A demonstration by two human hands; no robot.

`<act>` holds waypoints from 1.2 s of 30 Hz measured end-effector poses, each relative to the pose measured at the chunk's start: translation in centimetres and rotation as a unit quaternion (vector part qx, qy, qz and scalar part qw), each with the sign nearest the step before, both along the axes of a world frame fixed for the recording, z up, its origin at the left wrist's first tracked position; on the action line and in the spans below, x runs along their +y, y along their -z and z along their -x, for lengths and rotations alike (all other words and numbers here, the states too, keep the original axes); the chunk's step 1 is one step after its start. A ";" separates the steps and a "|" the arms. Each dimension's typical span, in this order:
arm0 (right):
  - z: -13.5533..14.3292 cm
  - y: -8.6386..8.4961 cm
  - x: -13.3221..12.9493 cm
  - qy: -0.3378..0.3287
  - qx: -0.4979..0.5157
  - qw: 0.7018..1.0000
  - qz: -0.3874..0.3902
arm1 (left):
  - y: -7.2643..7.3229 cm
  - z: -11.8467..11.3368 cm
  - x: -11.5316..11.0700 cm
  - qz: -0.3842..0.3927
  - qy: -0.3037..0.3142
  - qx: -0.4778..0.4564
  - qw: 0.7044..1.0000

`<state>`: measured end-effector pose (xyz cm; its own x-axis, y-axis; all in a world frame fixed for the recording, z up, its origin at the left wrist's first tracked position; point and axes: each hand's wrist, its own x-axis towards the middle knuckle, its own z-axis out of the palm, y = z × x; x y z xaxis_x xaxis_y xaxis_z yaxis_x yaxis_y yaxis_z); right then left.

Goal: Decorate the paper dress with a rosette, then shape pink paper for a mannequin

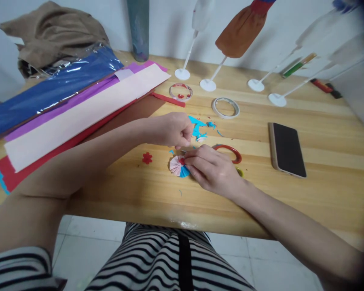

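Observation:
A small pleated paper rosette (pixel 175 166), part pale pink and part blue, lies on the wooden table (pixel 139 202) with a red piece at its centre. My right hand (pixel 211 167) has its fingers closed at the rosette's right side, against the red centre. Just above it, my left hand (pixel 177 128) is curled with thumb and fingers pressed together; what they hold, if anything, is hidden. To the left lies a red paper flower (pixel 147 158). Behind my right hand shows a red loop handle (pixel 238 155), probably of scissors. Blue paper scraps (pixel 197 128) lie beyond my hands.
Long paper strips (pixel 87 109) and a wrapped blue pack (pixel 48 93) fill the left. Two tape rolls, one clear (pixel 180 99) and one white (pixel 226 116), lie behind. Several white stands (pixel 208 85) line the wall. A phone (pixel 288 149) lies at right.

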<state>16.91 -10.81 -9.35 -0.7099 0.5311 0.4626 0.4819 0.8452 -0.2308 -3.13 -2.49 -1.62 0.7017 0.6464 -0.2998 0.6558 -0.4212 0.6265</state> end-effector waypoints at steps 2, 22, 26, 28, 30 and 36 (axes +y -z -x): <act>0.0 0.0 -0.1 -0.008 0.001 1.000 -0.020 | 0.3 -0.3 -0.3 0.008 0.010 -0.006 1.000; 0.0 -0.3 0.3 0.095 0.130 0.965 0.206 | 1.1 0.0 -0.2 -0.087 0.084 0.054 0.991; 0.3 -0.3 0.3 0.100 0.116 0.964 0.216 | 1.1 0.0 -0.5 -0.048 0.083 0.095 0.991; 0.3 -0.4 0.2 0.099 0.105 0.970 0.194 | 1.0 -0.1 -0.7 -0.035 0.077 0.108 0.991; 0.5 -0.5 0.0 0.099 0.087 0.977 0.169 | 0.9 -0.1 -0.8 -0.029 0.065 0.111 0.991; 1.3 -0.7 -0.1 0.087 0.032 0.980 0.175 | 0.8 0.6 -0.4 -0.026 0.060 0.098 0.993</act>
<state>15.62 -10.87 -8.63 -0.5704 0.7754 0.2711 0.5871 0.6156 -0.5257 -3.75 -2.93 -2.46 0.7062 0.5803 -0.4056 0.7058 -0.5321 0.4677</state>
